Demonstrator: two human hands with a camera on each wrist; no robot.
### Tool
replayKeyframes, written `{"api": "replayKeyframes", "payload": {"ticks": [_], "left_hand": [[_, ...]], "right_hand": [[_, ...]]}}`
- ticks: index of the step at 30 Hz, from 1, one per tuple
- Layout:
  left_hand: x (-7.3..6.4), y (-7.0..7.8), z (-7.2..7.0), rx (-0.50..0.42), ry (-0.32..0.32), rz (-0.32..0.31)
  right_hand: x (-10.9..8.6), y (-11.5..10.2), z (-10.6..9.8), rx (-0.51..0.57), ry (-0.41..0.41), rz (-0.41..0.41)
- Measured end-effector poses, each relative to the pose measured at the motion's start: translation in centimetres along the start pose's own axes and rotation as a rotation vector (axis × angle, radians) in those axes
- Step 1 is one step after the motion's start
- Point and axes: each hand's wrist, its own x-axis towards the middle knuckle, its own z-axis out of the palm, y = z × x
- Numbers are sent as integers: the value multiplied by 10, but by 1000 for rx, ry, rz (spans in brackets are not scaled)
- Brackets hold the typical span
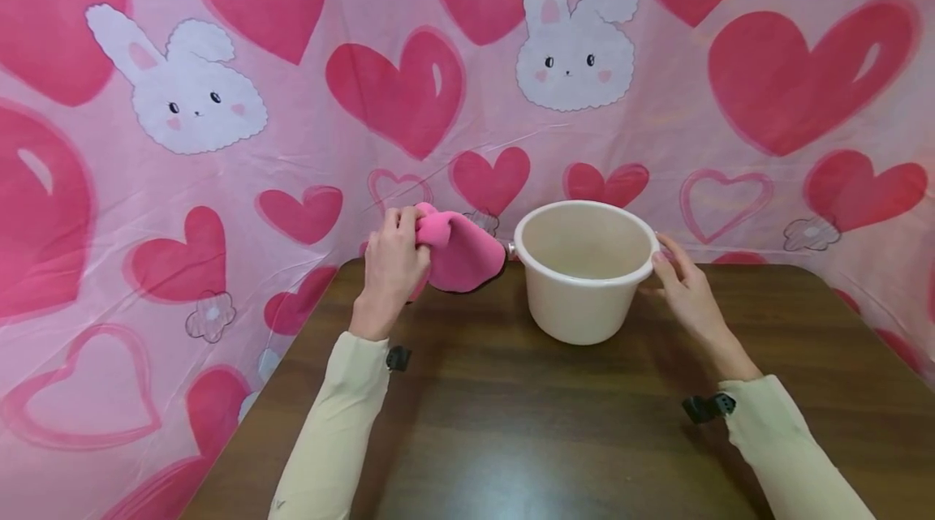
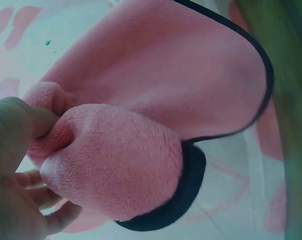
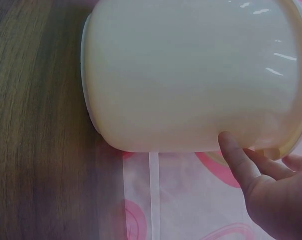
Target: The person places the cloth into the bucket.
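Observation:
My left hand (image 1: 394,260) grips a bunched part of a pink cloth (image 1: 467,256) with dark edging. The rest of it spreads to the right, close to the bucket. In the left wrist view, the thumb presses into the fuzzy pink folds (image 2: 115,160), and the other fingers curl below. A cream-coloured bucket (image 1: 580,305) stands upright on the table, its interior visible from above. At the right side of its rim my right hand (image 1: 690,293) holds on. In the right wrist view, the thumb (image 3: 233,155) lies against the outer wall, with the other fingers near the rim.
The dark brown wooden table (image 1: 511,423) runs back to a pink curtain (image 1: 438,139) printed with hearts and rabbits, close behind the bucket. A small metal fitting (image 1: 511,249) sits at the bucket's left rim. A dark wrist device (image 1: 708,408) shows at the right sleeve.

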Motion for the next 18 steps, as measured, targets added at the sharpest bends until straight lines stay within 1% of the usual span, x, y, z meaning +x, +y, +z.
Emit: {"api": "replayKeyframes", "payload": {"ticks": [2,5,8,13,15,18], "left_hand": [[4,3,-2,-29,38,-5],[11,9,-5,-91,77,-24],[18,18,-6,-135,92,-34],[30,32,-10,-180,111,-33],[35,36,-12,-207,135,-30],[43,41,-17,-260,186,-32]], "right_hand": [[0,1,0,0,1,-6],[1,1,0,-4,3,-11],[1,1,-2,-7,5,-12],[1,1,-3,-10,8,-7],[0,1,-2,-6,6,-6],[0,1,-1,2,-3,-5]]}}
